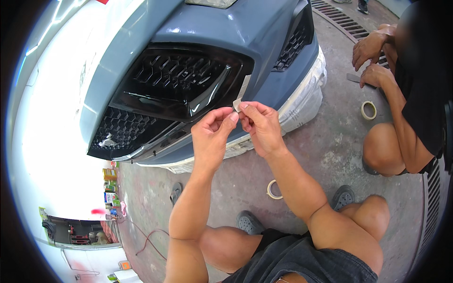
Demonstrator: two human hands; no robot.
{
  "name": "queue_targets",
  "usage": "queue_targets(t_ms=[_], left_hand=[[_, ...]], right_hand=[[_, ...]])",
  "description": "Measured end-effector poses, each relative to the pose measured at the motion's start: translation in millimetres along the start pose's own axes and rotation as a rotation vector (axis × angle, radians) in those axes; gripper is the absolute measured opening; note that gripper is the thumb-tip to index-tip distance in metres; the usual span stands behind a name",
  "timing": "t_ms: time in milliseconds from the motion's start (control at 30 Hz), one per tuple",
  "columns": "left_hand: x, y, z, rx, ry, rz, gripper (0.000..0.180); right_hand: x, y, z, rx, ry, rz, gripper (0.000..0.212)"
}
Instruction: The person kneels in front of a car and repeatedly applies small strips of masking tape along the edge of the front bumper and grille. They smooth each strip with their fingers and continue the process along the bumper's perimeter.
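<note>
L hand (211, 137), R hand (265, 128) – pinching tape strip (237, 104), nr blue-grey bumper (263, 78) w/ blk grille (181, 71)

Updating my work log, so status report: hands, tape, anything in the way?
Right hand pinching masking tape; left hand at its lower end. Strip runs up along black grille surround. No obstruction seen at hands.

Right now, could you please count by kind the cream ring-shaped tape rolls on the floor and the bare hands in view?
Cream ring-shaped tape rolls: 2
Person's bare left hand and bare right hand: 2
Co-worker's bare hands: 2
Total: 6
</note>
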State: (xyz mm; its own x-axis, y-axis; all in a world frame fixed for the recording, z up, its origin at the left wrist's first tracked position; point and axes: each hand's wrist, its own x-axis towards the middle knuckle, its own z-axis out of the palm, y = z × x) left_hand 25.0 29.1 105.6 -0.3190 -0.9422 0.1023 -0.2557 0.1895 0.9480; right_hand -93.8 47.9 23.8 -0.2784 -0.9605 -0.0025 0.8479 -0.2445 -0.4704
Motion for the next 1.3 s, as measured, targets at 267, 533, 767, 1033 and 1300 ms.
queue_targets(t_ms=[267,533,767,1033,1300], left_hand=[[16.6,-9.4,16.9,-0.014,0.069,0.108,0.017],[24.1,-15.0,23.1,0.369,0.321,0.492,0.006],[35.6,-27.4,13.7,0.913,0.313,1.08,0.022],[30.2,-25.1,13.1,0.935,0.215,1.142,0.027],[13.9,-47.9,44.0,0.174,0.331,0.507,0.018]], right_hand=[[-1.7,0.4,1.3,-0.051,0.022,-0.049,0.015],[-5.2,-0.8,11.8,-0.461,0.325,-0.326,0.014],[-8.7,-1.2,10.6,-0.401,0.112,-0.362,0.015],[-5.5,5.6,7.1,-0.366,0.174,-0.391,0.014],[8.7,-17.5,-10.6,-0.263,0.079,-0.251,0.01]])
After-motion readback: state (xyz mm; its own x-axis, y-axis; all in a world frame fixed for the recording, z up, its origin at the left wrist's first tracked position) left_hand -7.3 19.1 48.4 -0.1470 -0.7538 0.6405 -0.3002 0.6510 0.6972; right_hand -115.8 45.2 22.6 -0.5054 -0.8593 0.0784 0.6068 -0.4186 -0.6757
